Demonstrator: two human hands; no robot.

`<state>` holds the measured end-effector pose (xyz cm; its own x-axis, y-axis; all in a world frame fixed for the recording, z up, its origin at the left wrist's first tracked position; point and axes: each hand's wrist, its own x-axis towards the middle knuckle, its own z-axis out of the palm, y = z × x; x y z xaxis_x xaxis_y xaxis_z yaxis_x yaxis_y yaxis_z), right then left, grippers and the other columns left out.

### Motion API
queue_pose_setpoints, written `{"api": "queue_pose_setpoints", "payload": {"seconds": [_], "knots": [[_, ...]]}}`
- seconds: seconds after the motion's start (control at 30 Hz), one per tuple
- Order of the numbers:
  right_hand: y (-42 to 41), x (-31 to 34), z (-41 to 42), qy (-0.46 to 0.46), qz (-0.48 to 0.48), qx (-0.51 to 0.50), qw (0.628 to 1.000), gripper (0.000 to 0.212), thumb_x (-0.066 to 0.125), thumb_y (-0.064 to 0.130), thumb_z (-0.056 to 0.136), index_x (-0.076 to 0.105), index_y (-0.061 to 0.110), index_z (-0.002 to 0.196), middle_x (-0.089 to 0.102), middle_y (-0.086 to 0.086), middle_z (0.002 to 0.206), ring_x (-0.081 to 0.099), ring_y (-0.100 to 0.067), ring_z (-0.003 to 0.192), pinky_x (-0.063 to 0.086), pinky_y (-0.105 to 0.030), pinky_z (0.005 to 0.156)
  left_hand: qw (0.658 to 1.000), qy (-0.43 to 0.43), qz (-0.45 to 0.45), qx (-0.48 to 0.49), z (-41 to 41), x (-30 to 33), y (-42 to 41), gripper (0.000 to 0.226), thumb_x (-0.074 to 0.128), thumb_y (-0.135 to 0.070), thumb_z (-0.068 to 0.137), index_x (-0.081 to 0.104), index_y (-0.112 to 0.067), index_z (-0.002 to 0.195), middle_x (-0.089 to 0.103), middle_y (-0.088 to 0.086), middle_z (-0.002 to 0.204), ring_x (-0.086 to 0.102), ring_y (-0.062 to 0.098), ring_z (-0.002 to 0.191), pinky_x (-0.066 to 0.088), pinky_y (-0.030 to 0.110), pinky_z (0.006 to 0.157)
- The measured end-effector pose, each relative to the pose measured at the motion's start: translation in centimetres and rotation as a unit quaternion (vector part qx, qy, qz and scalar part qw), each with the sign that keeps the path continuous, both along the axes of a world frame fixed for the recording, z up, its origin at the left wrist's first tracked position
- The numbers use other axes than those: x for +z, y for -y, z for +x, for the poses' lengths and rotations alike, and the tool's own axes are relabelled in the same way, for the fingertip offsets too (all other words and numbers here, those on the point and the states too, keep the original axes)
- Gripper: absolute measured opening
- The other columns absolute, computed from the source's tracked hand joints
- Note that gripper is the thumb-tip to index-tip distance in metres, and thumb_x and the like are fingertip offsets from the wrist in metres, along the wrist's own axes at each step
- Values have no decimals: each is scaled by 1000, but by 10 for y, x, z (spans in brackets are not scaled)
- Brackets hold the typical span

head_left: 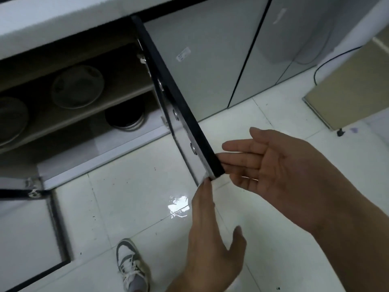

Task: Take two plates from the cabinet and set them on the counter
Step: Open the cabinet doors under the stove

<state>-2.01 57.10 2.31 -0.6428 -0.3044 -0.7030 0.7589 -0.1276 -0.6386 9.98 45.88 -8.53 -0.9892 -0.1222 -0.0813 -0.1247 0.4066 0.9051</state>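
Nearest to me, at about 6 o'clock, a grey and white sneaker stands on the glossy white floor tiles. Just right of it my left hand reaches up from the bottom edge, back toward me, its fingers held together and straight, holding nothing, their tips touching the lower corner of the open cabinet door. My right hand comes in from 4 o'clock, palm turned toward me, fingers spread flat and empty, with the fingertips at the door's dark front edge; I cannot tell whether they press on it or sit just behind it.

The door swings out toward me, its black edge running from the centre up toward 12 o'clock. At 9 o'clock a second door stands open as well.

Farther in, the cabinet interior is dim. On its upper shelf, at about 10 o'clock, lies a round plate, and a second plate shows partly at the left edge, apart from the first. Below the shelf, nearer the hinge side, sits a dark round stack that I cannot identify.

Above it all, at 11 o'clock, runs the white tabletop. At 2 o'clock, shut grey cabinet fronts continue along the wall.
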Motion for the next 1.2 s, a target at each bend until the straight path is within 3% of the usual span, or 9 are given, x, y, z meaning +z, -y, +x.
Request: {"api": "queue_pose_setpoints", "payload": {"seconds": [0.17,0.3,0.47,0.57,0.67,0.8,0.93,1.1,1.2], "knots": [[-31,9,-22,-62,90,-26,994,36,47,35,92,66,12,111,77,-3,101,72,-14,91,52,-30,78,999,7,-22,-44,-36,7,-41,98,69,-29,73,7,-38,149,20,-29,152,25,-14,131,32,9,104],[-37,16,-34,-87,138,-7,987,33,49,34,92,66,15,111,76,-5,103,72,-16,91,55,-35,85,999,24,-27,-32,-48,11,-49,92,66,-34,74,9,-41,147,26,-26,150,29,-15,127,43,26,104],[-21,16,-33,-76,152,23,985,26,51,29,92,69,14,103,76,-8,100,73,-20,89,56,-36,85,998,26,-42,-36,-36,7,-18,90,63,-28,75,11,-46,146,28,-32,146,31,-14,129,45,23,100],[-7,15,-32,-79,176,33,981,25,51,26,92,70,13,101,76,-9,99,73,-22,89,55,-38,85,998,34,-46,-35,-32,5,5,86,60,-29,77,11,-46,146,34,-23,148,31,-10,133,45,30,101],[8,12,-29,-144,241,21,960,18,57,26,88,72,17,91,77,-3,91,72,-19,87,54,-42,88,998,26,-47,-25,-35,5,32,82,60,-25,80,16,-40,147,37,-17,149,33,-4,134,46,36,101],[42,19,-24,-280,333,-25,900,15,61,36,80,72,27,84,73,2,83,69,-24,85,56,-46,80,998,32,-47,-4,-38,11,75,77,61,-26,82,21,-41,146,30,-26,150,39,-1,131,43,33,104],[91,31,-28,-339,315,-56,885,13,60,40,77,73,35,80,73,8,79,69,-18,80,58,-39,72,998,31,-52,19,-40,19,129,76,63,-27,82,20,-46,143,22,-40,145,43,-1,127,43,28,102],[163,39,-23,-358,303,-36,882,20,63,45,77,73,31,86,72,-1,80,66,-29,83,58,-34,64,996,45,-42,69,-39,25,208,69,65,-21,84,34,-33,144,36,-20,149,37,-2,133,44,36,103],[216,35,-22,-346,280,-1,895,22,62,44,75,74,29,86,74,2,84,69,-19,83,59,-40,70,992,49,-14,112,-37,27,268,61,67,-16,84,43,-37,136,44,-17,144,40,-6,127,48,29,99]]}}
